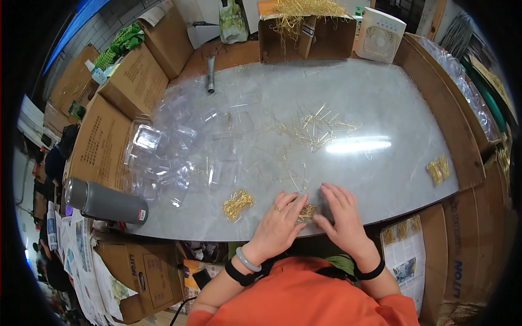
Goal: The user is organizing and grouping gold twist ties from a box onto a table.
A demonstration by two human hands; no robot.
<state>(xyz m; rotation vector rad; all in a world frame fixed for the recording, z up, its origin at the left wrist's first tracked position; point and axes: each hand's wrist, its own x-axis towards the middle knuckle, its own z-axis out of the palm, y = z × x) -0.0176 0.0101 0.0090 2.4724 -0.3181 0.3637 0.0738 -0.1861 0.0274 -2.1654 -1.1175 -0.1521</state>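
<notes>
wires (308, 213), shiny gold, lie between the left hand (278, 221) and right hand (343, 220), both loosely curved; press gently from both sides so ends line up.

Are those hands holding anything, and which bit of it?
A small bunch of gold wire pieces lies between the left hand and the right hand. Whether either grips it, or by which part, cannot be told.

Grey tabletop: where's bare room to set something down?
Bare: right side, between loose gold wires and brown side panel; also between right hand and far-right gold bundles. Crowded: left, with clear plastic pieces; front centre, between left hand and right.
</notes>
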